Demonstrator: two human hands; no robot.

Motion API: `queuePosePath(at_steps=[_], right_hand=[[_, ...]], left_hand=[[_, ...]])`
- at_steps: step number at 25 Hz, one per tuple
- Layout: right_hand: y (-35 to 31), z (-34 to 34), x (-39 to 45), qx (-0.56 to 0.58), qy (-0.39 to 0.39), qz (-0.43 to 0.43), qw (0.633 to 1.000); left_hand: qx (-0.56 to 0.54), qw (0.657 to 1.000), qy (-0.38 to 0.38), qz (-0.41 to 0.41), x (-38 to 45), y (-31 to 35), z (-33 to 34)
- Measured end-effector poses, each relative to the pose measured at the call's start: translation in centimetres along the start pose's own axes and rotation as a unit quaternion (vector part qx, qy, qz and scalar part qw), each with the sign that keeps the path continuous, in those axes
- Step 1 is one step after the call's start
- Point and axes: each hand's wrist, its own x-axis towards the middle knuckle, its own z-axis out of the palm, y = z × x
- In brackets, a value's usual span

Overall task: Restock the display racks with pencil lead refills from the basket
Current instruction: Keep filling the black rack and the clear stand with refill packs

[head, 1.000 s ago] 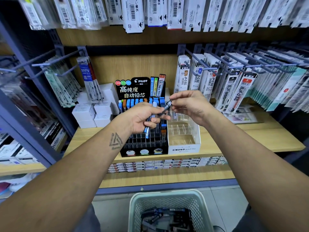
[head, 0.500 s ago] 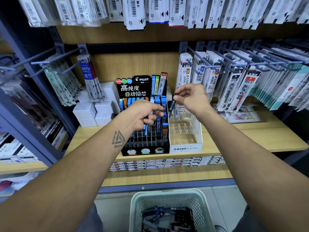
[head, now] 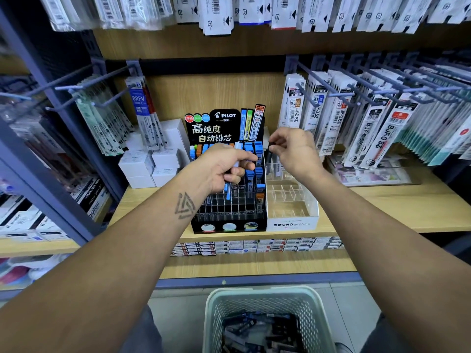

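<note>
Our right hand (head: 297, 151) pinches a dark lead refill (head: 269, 159) between thumb and fingertips, holding it upright over the back row of the clear rack (head: 293, 197). Our left hand (head: 224, 169) grips a few blue-capped refills (head: 228, 189) in a curled fist, just above the black rack (head: 229, 212).

The black rack stands on a pale wooden shelf (head: 395, 207), touching the clear rack on its right. Its rear slots hold blue and orange-capped refills, while the front slots stand open. The clear rack's dividers show mostly bare compartments, with a white front panel below them.

White boxes (head: 153, 166) are stacked to the left of the black rack. Hooks on the back wall carry hanging packets (head: 377, 128) of pen refills on the right and more packets on the left. A lower shelf edge shows a row of small flat boxes (head: 254, 247).

Down on the grey floor, a pale mesh basket (head: 216, 317) sits between our arms, holding a loose heap of dark refill cases.
</note>
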Motion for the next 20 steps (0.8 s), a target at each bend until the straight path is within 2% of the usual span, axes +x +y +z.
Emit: queuePosePath(at_steps=[7, 9, 11, 13, 15, 17, 19, 20], right_hand=[[0.1, 1.1, -0.1, -0.117, -0.072, -0.006, 0.991], [0.1, 1.2, 0.1, -0.144, -0.066, -0.02, 0.987], [0.0, 1.0, 0.2, -0.123, -0.027, -0.013, 0.992], [-0.2, 0.4, 0.0, -0.046, 0.026, 0.015, 0.998], [-1.1, -0.2, -0.3, 0.11, 0.03, 0.063, 0.991], [-2.5, -0.7, -1.1, 0.293, -0.063, 0.111, 0.948], [-3.5, -0.9, -2.1, 0.38, -0.159, 0.128, 0.902], [-3.6, -0.8, -2.5, 0.402, -0.177, 0.134, 0.888]], left_hand=[[0.006, 1.0, -0.008, 0.0, -0.1, 0.1, -0.2], [0.009, 1.0, -0.015, -0.004, -0.2, 0.1, -0.1], [0.012, 1.0, -0.024, -0.013, -0.4, 0.3, -0.1], [0.001, 0.999, -0.035, -0.025, -0.8, 0.4, 0.2], [-0.013, 0.998, -0.052, -0.033, -1.2, 0.5, 0.3], [-0.005, 0.996, -0.084, -0.032, -1.5, 0.4, 0.4], [0.004, 0.992, -0.121, -0.036, -1.8, 0.3, 0.3], [0.005, 0.99, -0.135, -0.042, -2.0, 0.2, 0.3]])
